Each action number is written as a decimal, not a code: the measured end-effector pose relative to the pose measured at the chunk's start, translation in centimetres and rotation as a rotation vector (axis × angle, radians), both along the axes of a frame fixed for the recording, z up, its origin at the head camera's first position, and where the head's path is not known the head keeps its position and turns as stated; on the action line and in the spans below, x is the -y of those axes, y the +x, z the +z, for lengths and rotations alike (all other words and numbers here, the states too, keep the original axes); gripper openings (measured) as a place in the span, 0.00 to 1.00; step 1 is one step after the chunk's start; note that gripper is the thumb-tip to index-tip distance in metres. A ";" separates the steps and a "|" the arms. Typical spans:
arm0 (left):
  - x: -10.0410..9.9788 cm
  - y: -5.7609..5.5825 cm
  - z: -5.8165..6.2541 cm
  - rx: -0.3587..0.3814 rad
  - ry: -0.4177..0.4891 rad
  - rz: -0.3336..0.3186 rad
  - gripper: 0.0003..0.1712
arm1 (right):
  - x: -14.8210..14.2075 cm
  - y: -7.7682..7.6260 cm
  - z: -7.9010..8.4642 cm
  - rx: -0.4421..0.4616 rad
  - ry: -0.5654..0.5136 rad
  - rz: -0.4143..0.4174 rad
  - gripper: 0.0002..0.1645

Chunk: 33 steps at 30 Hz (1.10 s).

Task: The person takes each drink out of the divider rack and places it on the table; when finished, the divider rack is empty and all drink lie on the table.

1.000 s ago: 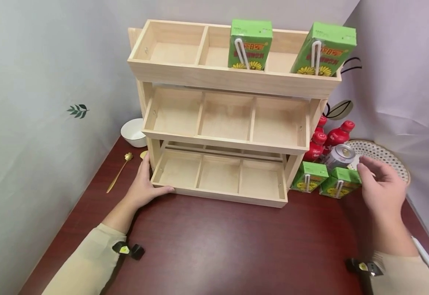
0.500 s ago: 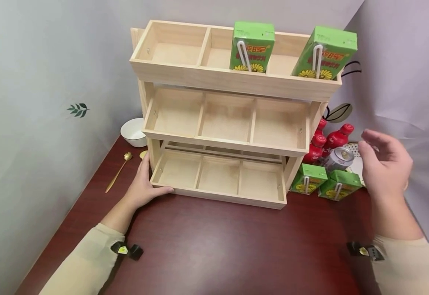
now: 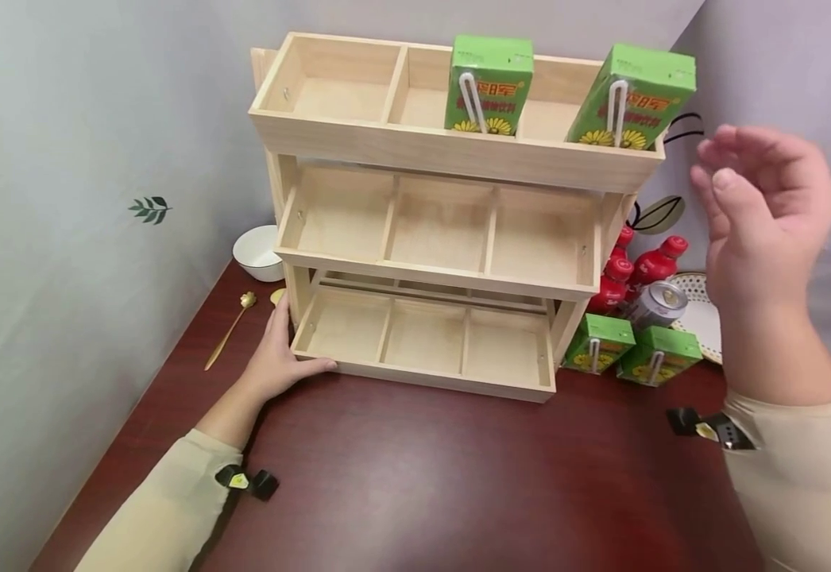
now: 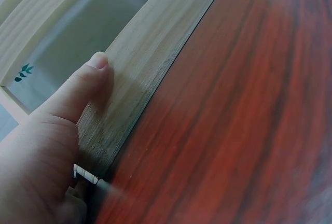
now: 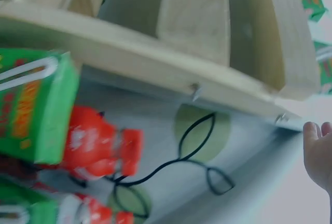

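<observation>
A three-tier wooden shelf (image 3: pixel 444 274) with divided trays stands on the dark red table. My left hand (image 3: pixel 277 361) holds its lower left corner, the thumb lying along the front board (image 4: pixel 140 73) of the bottom tray and the fingers on the side, partly hidden. My right hand (image 3: pixel 773 206) is raised beside the shelf's right end, its fingers loosely curved around nothing. Nearest to it is a green drink carton (image 3: pixel 630 99) in the top right compartment, leaning sideways. A second green carton (image 3: pixel 488 86) stands in the top middle compartment. Both have white straws on the front.
Right of the shelf stand two more green cartons (image 3: pixel 659 356), a silver can (image 3: pixel 660 304), several red bottles (image 3: pixel 659 260) and a dotted plate (image 3: pixel 703 318). On the left lie a white bowl (image 3: pixel 258 253) and a gold spoon (image 3: pixel 229 330). Cloth walls (image 3: pixel 65 199) close in both sides.
My right hand has risen from beside the cartons on the table to the height of the top tier. The left hand stays at the shelf's corner.
</observation>
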<state>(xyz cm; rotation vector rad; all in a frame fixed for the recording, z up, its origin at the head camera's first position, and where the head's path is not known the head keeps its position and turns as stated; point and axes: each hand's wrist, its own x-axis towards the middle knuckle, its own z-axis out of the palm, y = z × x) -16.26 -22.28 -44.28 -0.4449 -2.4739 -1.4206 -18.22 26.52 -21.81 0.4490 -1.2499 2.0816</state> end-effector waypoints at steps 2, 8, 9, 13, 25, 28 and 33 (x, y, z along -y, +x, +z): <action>0.1 0.0 0.0 0.004 -0.002 -0.004 0.76 | 1.0 -0.2 0.7 -0.047 0.045 -0.012 0.21; 0.2 0.0 -0.1 0.002 0.007 -0.012 0.76 | 2.8 -0.7 2.1 -0.129 0.150 -0.017 0.21; 0.2 0.0 -0.1 -0.001 0.010 -0.013 0.76 | 3.1 -0.7 2.4 -0.132 0.170 -0.010 0.22; 0.1 -0.1 0.0 -0.010 0.014 -0.015 0.75 | 3.9 -0.4 3.2 -0.121 0.287 -0.016 0.25; 0.1 0.1 0.1 -0.014 0.015 -0.008 0.76 | 4.1 -2.7 4.1 -0.007 0.446 -0.037 0.33; 0.1 0.1 0.1 -0.010 0.012 -0.010 0.76 | 3.6 -3.2 3.8 -0.038 0.506 -0.066 0.32; 0.0 0.1 0.1 -0.005 0.010 -0.012 0.76 | 2.7 -3.6 3.4 -0.118 0.674 -0.140 0.30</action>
